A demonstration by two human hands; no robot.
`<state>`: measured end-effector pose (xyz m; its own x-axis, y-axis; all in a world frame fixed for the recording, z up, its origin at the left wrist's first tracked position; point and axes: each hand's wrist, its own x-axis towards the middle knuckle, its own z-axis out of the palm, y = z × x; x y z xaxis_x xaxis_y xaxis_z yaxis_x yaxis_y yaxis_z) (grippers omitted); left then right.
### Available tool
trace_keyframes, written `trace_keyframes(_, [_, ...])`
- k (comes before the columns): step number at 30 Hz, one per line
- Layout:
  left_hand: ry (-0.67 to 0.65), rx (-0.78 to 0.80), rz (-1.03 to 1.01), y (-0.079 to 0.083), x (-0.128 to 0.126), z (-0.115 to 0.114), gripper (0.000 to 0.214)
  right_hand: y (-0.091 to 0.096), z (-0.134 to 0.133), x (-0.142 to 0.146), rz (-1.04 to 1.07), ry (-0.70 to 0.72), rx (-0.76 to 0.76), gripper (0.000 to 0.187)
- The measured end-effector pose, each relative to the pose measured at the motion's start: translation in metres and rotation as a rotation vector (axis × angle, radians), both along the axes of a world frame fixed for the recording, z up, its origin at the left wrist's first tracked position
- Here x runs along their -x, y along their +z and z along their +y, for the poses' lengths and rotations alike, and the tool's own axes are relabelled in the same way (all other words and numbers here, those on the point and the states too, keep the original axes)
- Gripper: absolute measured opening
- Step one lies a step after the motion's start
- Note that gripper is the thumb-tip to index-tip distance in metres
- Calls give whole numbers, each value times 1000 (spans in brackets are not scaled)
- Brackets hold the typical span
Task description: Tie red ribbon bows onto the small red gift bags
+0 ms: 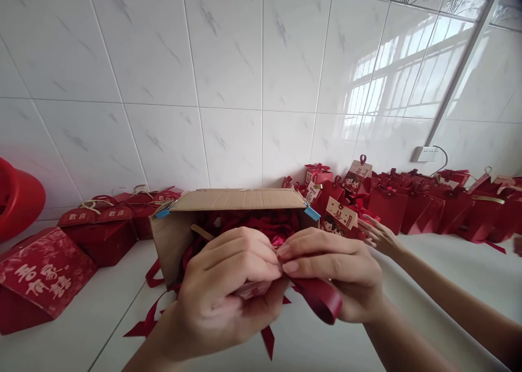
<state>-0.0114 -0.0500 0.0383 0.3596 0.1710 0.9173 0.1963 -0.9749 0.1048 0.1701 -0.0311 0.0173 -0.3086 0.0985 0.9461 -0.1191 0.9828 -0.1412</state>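
Note:
My left hand (228, 285) is closed around a small red gift box (253, 289) that is mostly hidden under its fingers. My right hand (330, 274) pinches a dark red ribbon (322, 298) at the top of that box, fingertips meeting those of the left hand. The ribbon loops down below my right hand, and more ribbon tails (267, 342) hang under the box. Both hands are held just in front of an open cardboard box (175, 236) filled with red ribbons.
Another person's hand (379, 236) and forearm reach in from the right toward red gift bags with tags (340, 214). Many red gift bags (428, 209) line the tiled wall at right. Red handled boxes (98, 230) and a large red box (41, 277) sit at left on the white counter (468, 268).

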Motion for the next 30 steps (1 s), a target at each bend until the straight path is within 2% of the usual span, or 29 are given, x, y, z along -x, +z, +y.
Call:
trace_keyframes(5, [-15, 48, 18, -3, 3, 2, 26, 2, 1, 0, -14, -65, -93, 38])
trace_keyframes(10, [65, -23, 91, 3, 4, 2, 22, -2, 1, 2, -16, -133, -53, 32])
trace_keyframes(18, [187, 121, 94, 0, 6, 16, 13, -5, 4, 5, -13, -236, -5, 33])
trace_keyframes(23, [235, 151, 193, 6, 8, 18, 22, -5, 9, 0, -96, -246, -23, 34])
trace_keyframes(30, [269, 171, 265, 7, 9, 11, 18, -7, 9, -6, -214, -313, -89, 25])
